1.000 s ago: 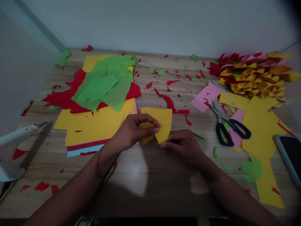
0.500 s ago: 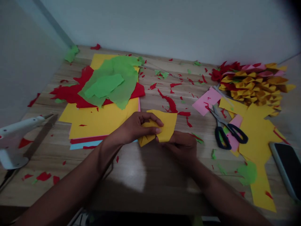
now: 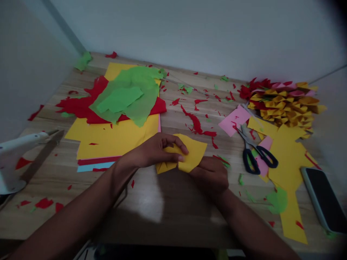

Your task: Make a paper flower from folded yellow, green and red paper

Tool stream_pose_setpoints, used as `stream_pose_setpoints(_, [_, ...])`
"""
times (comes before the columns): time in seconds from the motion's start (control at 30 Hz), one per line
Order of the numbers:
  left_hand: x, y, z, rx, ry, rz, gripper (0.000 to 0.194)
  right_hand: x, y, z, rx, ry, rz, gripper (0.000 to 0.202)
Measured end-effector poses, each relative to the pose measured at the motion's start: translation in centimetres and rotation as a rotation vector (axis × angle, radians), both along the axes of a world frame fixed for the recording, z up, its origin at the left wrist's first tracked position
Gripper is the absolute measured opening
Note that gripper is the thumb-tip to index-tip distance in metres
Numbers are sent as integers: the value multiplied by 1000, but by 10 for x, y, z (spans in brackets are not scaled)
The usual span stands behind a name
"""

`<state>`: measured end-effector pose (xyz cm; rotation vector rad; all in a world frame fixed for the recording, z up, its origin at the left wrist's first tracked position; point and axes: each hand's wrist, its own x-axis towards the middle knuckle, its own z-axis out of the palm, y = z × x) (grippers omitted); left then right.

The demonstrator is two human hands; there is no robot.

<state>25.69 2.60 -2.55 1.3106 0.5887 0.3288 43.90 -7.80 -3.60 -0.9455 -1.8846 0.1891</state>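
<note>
- A small yellow paper (image 3: 194,151) bends between my hands above the wooden table (image 3: 187,220), its lower edge curled, just beside the stack (image 3: 116,142) of coloured sheets.
- To shape it cleanly, I judge, my left pinch should anchor the centre while the right rolls the edge evenly, pressing lightly enough to avoid stray creases.
- My left hand (image 3: 155,150) is narrowed on the paper, thumb and forefinger nearly meeting, forearm slanting in from the lower left.
- My right hand (image 3: 213,175) is curled, knuckles up, at the paper's lower right edge; its fingertips are hidden, so I cannot tell their exact grip.
</note>
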Motion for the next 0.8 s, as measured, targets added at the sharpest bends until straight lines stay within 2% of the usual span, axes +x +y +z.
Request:
stream_pose_setpoints(0.13, [-3, 1, -1, 8, -15, 24, 21, 7, -1, 7, 15, -88, 102, 25])
stream_pose_setpoints(0.23, [-4, 2, -5, 38, -1, 78, 26, 11, -5, 9, 19, -62, 89, 20])
stream_pose_setpoints(0.3, [-2, 2, -8, 79, 11, 160, 26, 11, -9, 7, 24, 0, 43, 20])
stream_pose_setpoints(0.37, [2, 1, -11, 110, 11, 307, 26, 9, -12, 5, -13, 107, -36, 21])
stream_pose_setpoints(0.47, [9, -3, -13, 102, 11, 545, 32, 4, -10, -1, -153, 444, -240, 12])
stream_pose_setpoints(0.53, [12, -7, -13, 121, 13, 622, 36, 0, -4, -5, -299, 691, -317, 4])
stream_pose_setpoints(0.57, [13, -9, -12, 143, 11, 640, 37, -1, 0, -6, -385, 777, -311, 3])
stream_pose_setpoints(0.7, [14, -18, -7, 212, 8, 655, 44, -6, 13, -7, -695, 905, -198, 38])
stream_pose_setpoints(0.8, [15, -26, -4, 245, 16, 584, 65, -11, 15, -5, -783, 826, -160, 38])
